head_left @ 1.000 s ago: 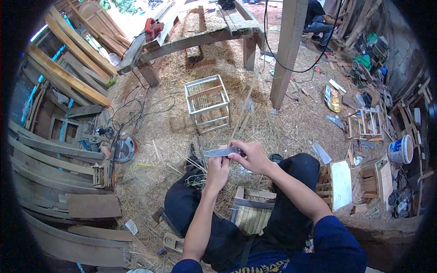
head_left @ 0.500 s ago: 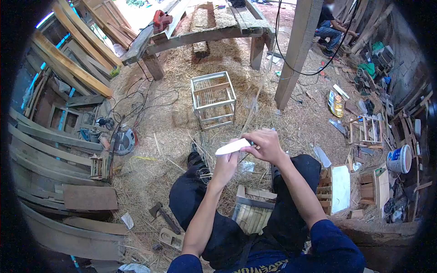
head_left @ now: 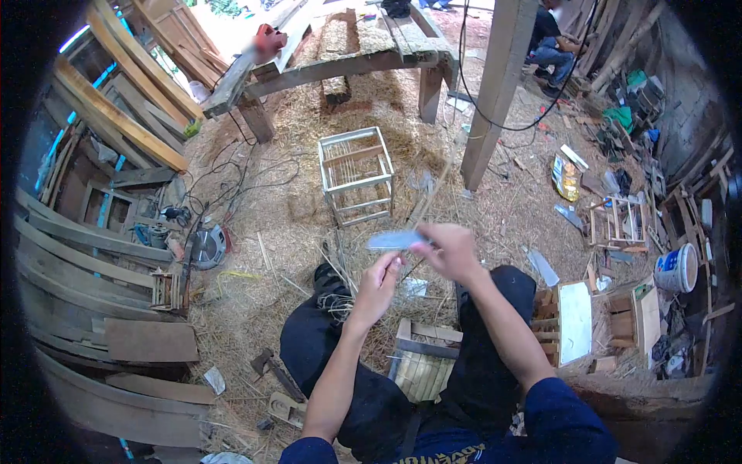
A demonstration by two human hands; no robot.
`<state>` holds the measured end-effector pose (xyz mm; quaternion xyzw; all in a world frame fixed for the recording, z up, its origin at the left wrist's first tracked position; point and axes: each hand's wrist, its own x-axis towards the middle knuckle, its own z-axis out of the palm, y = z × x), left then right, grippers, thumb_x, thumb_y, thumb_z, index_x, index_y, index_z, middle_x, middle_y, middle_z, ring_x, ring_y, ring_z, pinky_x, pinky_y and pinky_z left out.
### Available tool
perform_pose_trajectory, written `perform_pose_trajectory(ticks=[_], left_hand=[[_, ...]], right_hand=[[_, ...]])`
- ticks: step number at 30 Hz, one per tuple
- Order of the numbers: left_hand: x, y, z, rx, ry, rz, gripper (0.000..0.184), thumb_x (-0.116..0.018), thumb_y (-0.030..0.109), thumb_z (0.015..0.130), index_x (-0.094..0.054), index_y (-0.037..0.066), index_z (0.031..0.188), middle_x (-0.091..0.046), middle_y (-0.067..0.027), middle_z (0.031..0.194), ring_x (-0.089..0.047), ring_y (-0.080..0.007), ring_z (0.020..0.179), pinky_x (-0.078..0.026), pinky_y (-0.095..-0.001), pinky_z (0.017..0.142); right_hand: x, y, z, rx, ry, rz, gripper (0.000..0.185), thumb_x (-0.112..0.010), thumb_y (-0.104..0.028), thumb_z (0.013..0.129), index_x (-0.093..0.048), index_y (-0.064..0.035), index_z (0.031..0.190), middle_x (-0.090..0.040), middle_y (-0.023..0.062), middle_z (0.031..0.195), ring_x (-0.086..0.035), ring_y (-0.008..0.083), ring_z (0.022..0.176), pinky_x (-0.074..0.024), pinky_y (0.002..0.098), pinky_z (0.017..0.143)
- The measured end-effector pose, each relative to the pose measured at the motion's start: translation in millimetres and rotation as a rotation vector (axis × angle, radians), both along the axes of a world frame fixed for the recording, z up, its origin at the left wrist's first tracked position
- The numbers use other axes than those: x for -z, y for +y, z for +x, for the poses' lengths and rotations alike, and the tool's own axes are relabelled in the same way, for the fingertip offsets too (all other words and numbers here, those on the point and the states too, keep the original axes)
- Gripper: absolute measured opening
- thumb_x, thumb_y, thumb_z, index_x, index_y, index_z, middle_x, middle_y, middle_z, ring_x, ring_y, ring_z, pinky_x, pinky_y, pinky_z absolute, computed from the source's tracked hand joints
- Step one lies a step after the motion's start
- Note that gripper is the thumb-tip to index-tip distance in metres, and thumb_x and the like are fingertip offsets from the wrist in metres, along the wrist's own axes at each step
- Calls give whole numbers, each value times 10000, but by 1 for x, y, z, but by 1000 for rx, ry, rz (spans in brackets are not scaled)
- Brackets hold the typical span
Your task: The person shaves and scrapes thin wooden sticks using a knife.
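My right hand (head_left: 450,251) is closed around the handle of a knife (head_left: 391,240), its broad blade pointing left. Just below the blade, my left hand (head_left: 376,288) pinches a thin wooden strip (head_left: 438,185). The strip seems to run up and away behind the knife, and its near end is hard to make out. A small slatted wooden piece (head_left: 423,367) sits between my legs. Beyond my hands, a wooden frame (head_left: 357,188) with thin rods stands on the shavings-covered floor.
A workbench (head_left: 348,71) stands ahead, with a post (head_left: 501,97) to its right. On the left lie a circular saw (head_left: 209,246), cables and stacked boards. A hammer-like tool (head_left: 277,373) is by my left leg; a bucket (head_left: 676,268) is far right. Another person (head_left: 553,54) crouches at back right.
The knife has tilted so its blade looks grey instead of bright white. My right hand has shifted slightly right, and my left hand has dropped a little away from the blade.
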<state>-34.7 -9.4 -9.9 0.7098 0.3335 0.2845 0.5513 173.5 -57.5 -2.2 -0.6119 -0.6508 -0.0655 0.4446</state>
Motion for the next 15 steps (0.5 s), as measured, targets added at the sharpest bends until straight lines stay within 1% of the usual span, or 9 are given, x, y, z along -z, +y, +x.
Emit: perform_pose_trajectory(ticks=[2,3,4,6,9,12,13,15], left_hand=[[4,1,3,-56,-1,37,272,-499,257,1059,-613,10,1055,-579,-28,806,-487,-84,725,-429,-287,660],[-1,3,0,-54,-12,29,263,-502,238,1057,-610,-1,1073,-574,-19,795,-474,-81,710,-420,-288,644],[-3,6,-5,-25,36,18,265,-504,224,1056,-612,-13,1103,-607,-31,811,-507,-90,724,-437,-284,667],[5,7,-10,14,-19,-13,256,-510,210,1050,-612,-16,1111,-624,-45,814,-531,-98,730,-452,-285,677],[23,11,-15,37,15,80,240,-503,191,1049,-609,-16,1109,-651,-64,846,-562,-114,742,-467,-290,690],[19,7,-30,85,131,-15,274,-510,251,1059,-601,-6,1092,-612,-13,931,-534,-89,867,-452,-247,790],[16,4,-35,98,148,-17,281,-508,260,1060,-603,-4,1081,-595,-5,902,-516,-87,831,-440,-243,765],[20,3,-41,91,119,13,261,-504,220,1055,-606,-16,1098,-620,-33,854,-534,-106,751,-451,-276,691]], right_hand=[[-4,11,-3,-125,-165,75,275,-725,-325,882,-714,-75,995,-686,117,722,-664,270,609,-506,378,574],[7,20,15,51,-19,61,296,-758,-309,836,-710,-81,1019,-675,110,713,-648,281,598,-498,384,563],[2,22,30,178,158,28,283,-767,-288,826,-711,-74,1003,-665,110,708,-646,276,601,-490,379,561],[-19,24,60,436,485,-22,259,-787,-245,805,-714,-59,970,-645,109,696,-641,266,607,-476,369,558],[7,11,38,208,8,163,196,-733,-226,870,-702,-62,974,-633,117,671,-637,258,585,-469,363,550],[9,15,35,251,-35,151,178,-696,-230,916,-691,-59,965,-630,124,658,-644,248,585,-470,360,551],[4,22,48,499,234,105,215,-666,-270,949,-697,-58,964,-639,126,663,-652,250,586,-471,359,548],[-8,16,61,506,380,55,278,-673,-329,936,-692,-64,1018,-665,132,721,-653,278,608,-479,377,545]])
